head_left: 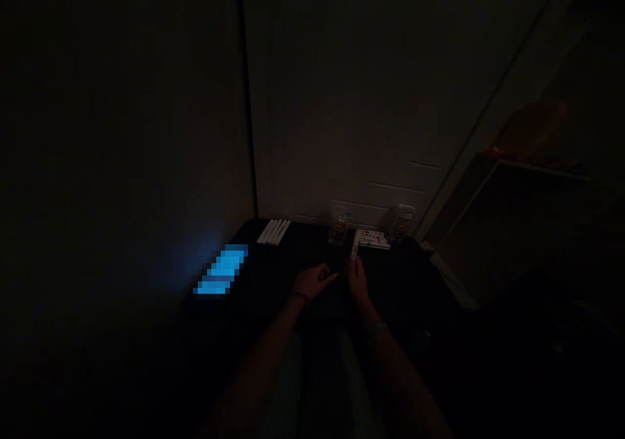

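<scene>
In dim light, my right hand (358,281) grips a white marker (355,247), which stands nearly upright above the fingers. My left hand (311,283) is beside it with its fingers curled; a thin, pale tip points toward the right hand, and whether it is a finger or a small object is too dark to tell. Just beyond the marker lies a white pack (375,239) with printed marks. Several white markers (274,232) are lined up side by side at the far left of the dark table (303,250).
A glowing blue, pixelated screen (222,271) lies at the table's left. Along the back, near the wall, are a clear container (338,229) with an orange-brown label and a pale bottle (403,221). A cabinet-like box (498,217) stands to the right.
</scene>
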A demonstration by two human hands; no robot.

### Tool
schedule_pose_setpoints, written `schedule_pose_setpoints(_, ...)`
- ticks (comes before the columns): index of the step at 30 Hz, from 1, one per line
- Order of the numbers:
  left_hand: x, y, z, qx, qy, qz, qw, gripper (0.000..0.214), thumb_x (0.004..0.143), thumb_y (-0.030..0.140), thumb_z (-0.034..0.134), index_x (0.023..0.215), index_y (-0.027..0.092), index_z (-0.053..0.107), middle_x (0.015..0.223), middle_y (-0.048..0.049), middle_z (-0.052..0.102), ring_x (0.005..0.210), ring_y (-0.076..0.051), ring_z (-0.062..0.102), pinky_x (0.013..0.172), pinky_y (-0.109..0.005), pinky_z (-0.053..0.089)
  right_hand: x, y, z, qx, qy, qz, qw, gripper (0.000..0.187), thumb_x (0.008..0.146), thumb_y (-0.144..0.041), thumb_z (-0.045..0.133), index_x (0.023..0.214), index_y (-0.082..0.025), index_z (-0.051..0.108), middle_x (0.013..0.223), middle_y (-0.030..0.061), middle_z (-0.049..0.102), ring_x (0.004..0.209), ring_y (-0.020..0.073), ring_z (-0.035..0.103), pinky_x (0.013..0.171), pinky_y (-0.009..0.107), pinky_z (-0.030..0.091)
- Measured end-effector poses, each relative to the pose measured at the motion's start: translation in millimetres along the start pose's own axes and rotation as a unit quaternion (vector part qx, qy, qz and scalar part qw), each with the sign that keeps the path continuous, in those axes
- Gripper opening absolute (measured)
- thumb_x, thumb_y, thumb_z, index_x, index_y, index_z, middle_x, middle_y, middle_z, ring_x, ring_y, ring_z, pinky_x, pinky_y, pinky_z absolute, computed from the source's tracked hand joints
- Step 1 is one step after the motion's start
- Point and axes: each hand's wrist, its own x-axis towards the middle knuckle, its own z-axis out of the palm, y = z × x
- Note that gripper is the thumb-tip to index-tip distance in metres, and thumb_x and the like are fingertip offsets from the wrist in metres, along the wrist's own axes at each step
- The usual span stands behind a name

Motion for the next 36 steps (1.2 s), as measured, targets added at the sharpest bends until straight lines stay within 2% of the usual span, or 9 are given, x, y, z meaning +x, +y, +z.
schedule_pose_setpoints(4, 4.0, -6.4, -3.5, -0.135, 0.108, -0.048, 0.984, 0.039, 0.079, 0.048, 0.027, 0.103, 0.023, 0.043, 0.074, 0.0019, 0.055, 0.06, -0.007, 0.048, 0.056, -0.018, 0.035, -4.6, -3.7, 1.3, -0.046, -0.058, -0.034, 0.997, 0.036, 0.079, -0.045, 0.035, 0.099, -0.025, 0.058, 0.092, 0.0008, 0.061, 0.083, 0.0169, 0.053, 0.072, 0.026, 0.038)
schedule_pose_setpoints(7, 7.2, -9.9, -5.7, -0.176, 0.147, -0.064, 0.971, 0.038, 0.081, 0.045, 0.024, 0.105, 0.021, 0.041, 0.074, 0.0007, 0.054, 0.061, -0.007, 0.048, 0.057, -0.018, 0.036, -4.8, -3.5, 3.7, -0.068, -0.107, -0.031, 0.991, 0.031, 0.073, -0.047, 0.045, 0.086, -0.026, 0.064, 0.084, 0.0007, 0.063, 0.077, 0.019, 0.055, 0.067, 0.027, 0.038)
schedule_pose_setpoints(10, 10.0, -11.6, -5.7, -0.152, 0.148, -0.062, 0.975, 0.037, 0.08, 0.045, 0.026, 0.086, 0.018, 0.049, 0.07, 0.0001, 0.053, 0.064, -0.009, 0.048, 0.06, -0.018, 0.037, -1.9, -1.6, 4.2, -0.07, -0.105, -0.017, 0.992, 0.032, 0.071, -0.048, 0.047, 0.077, -0.023, 0.066, 0.072, 0.0014, 0.063, 0.067, 0.018, 0.055, 0.061, 0.025, 0.038)
schedule_pose_setpoints(13, 12.1, -14.8, -5.7, -0.139, 0.157, -0.057, 0.976, 0.04, 0.079, 0.048, 0.026, 0.073, 0.016, 0.049, 0.065, 0.0005, 0.05, 0.062, -0.009, 0.046, 0.058, -0.018, 0.036, 1.8, 0.0, 2.1, -0.043, -0.059, -0.005, 0.997, 0.039, 0.074, -0.048, 0.04, 0.076, -0.018, 0.066, 0.067, 0.0018, 0.062, 0.064, 0.0153, 0.053, 0.057, 0.023, 0.037)
schedule_pose_setpoints(16, 13.7, -20.1, -6.1, -0.145, 0.17, -0.052, 0.973, 0.041, 0.079, 0.049, 0.025, 0.073, 0.016, 0.049, 0.063, 0.0015, 0.049, 0.06, -0.008, 0.044, 0.055, -0.017, 0.035, 3.5, 1.8, -0.5, -0.016, -0.033, -0.002, 0.999, 0.04, 0.074, -0.047, 0.04, 0.077, -0.016, 0.064, 0.07, 0.0016, 0.061, 0.066, 0.0137, 0.052, 0.057, 0.02, 0.037)
schedule_pose_setpoints(21, 16.9, -27.2, -2.5, -0.157, 0.165, -0.059, 0.972, 0.044, 0.079, 0.051, 0.022, 0.073, 0.016, 0.049, 0.059, 0.0023, 0.048, 0.052, -0.007, 0.042, 0.049, -0.017, 0.032, 1.3, 4.9, -0.3, -0.03, -0.071, 0.012, 0.997, 0.032, 0.068, -0.047, 0.048, 0.079, -0.02, 0.062, 0.071, -0.0014, 0.06, 0.066, 0.0134, 0.052, 0.057, 0.02, 0.036)
schedule_pose_setpoints(24, 18.6, -28.8, 0.8, -0.162, 0.172, -0.075, 0.969, 0.045, 0.079, 0.051, 0.02, 0.073, 0.017, 0.048, 0.059, 0.002, 0.048, 0.051, -0.006, 0.042, 0.048, -0.017, 0.031, 1.2, 4.6, 0.3, -0.033, -0.055, 0.013, 0.998, 0.033, 0.071, -0.047, 0.045, 0.083, -0.02, 0.06, 0.075, -0.001, 0.06, 0.068, 0.0137, 0.052, 0.059, 0.021, 0.037)
schedule_pose_setpoints(31, 18.1, -25.6, 0.1, -0.15, 0.178, -0.062, 0.971, 0.043, 0.08, 0.05, 0.02, 0.067, 0.017, 0.046, 0.057, 0.0024, 0.048, 0.051, -0.006, 0.043, 0.051, -0.018, 0.032, 3.1, 6.2, 1.1, -0.053, -0.023, -0.031, 0.998, 0.033, 0.077, -0.042, 0.037, 0.095, -0.02, 0.055, 0.094, 0.0027, 0.057, 0.084, 0.0143, 0.05, 0.075, 0.024, 0.037)
schedule_pose_setpoints(36, 17.2, -27.2, 2.3, -0.162, 0.179, -0.036, 0.97, 0.04, 0.079, 0.049, 0.024, 0.067, 0.017, 0.046, 0.056, 0.0031, 0.046, 0.051, -0.006, 0.042, 0.052, -0.018, 0.032, 1.6, 10.2, 1.0, -0.072, -0.043, -0.033, 0.996, 0.033, 0.081, -0.039, 0.033, 0.105, -0.023, 0.049, 0.104, 0.0014, 0.053, 0.093, 0.0139, 0.049, 0.08, 0.026, 0.036)
